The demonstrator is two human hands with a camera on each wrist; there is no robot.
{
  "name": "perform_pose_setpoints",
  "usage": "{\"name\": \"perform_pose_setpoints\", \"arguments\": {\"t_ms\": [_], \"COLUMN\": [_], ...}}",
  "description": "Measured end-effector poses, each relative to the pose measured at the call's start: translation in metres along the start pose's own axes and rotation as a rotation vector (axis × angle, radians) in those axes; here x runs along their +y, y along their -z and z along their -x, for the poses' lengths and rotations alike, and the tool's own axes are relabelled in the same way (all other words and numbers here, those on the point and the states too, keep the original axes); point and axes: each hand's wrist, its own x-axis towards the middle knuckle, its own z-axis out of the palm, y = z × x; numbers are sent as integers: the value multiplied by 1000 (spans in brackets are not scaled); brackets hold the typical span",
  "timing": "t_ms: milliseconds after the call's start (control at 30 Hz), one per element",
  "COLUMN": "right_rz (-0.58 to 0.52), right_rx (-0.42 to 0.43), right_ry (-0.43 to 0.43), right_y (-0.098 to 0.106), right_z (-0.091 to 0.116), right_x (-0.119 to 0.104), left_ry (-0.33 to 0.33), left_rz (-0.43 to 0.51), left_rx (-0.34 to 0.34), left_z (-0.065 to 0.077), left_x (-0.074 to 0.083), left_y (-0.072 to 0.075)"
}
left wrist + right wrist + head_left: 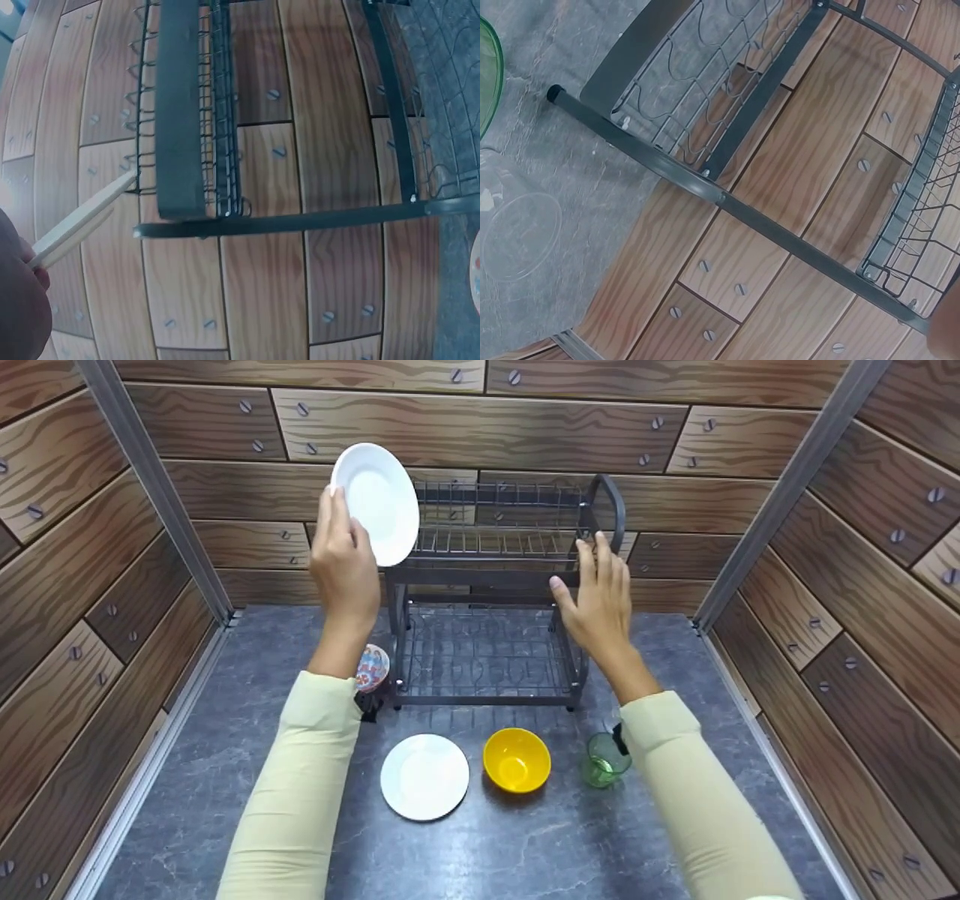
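Observation:
A white plate is gripped at its left edge by my left hand, raised and tilted beside the upper left end of a dark dish rack. In the left wrist view the plate appears edge-on, close to the rack's wire tier. My right hand is at the rack's upper right end, its fingers extended and spread near the curved side handle. It holds nothing; whether its fingertips touch the rack is unclear. Only a blurred bit of this hand enters the right wrist view.
Before the rack lie a second white plate, a yellow bowl and a green glass. A clear glass shows in the right wrist view. Something with a colourful round top is partly behind my left forearm. Wood-patterned walls surround the floor.

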Motion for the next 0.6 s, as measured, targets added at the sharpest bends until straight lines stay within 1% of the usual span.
{"name": "perform_pose_setpoints", "arguments": {"t_ms": [233,467,600], "right_rz": [-3,6,12], "right_rx": [-8,-26,-22], "right_ry": [-15,-10,-10], "right_y": [3,1,2], "right_z": [1,1,1], "right_x": [0,-1,1], "left_ry": [-43,-47,-68], "left_rz": [-15,-8,13], "left_rx": [-40,-98,-118], "left_z": [3,5,8], "left_x": [5,3,2], "left_y": [-13,-20,-26]}}
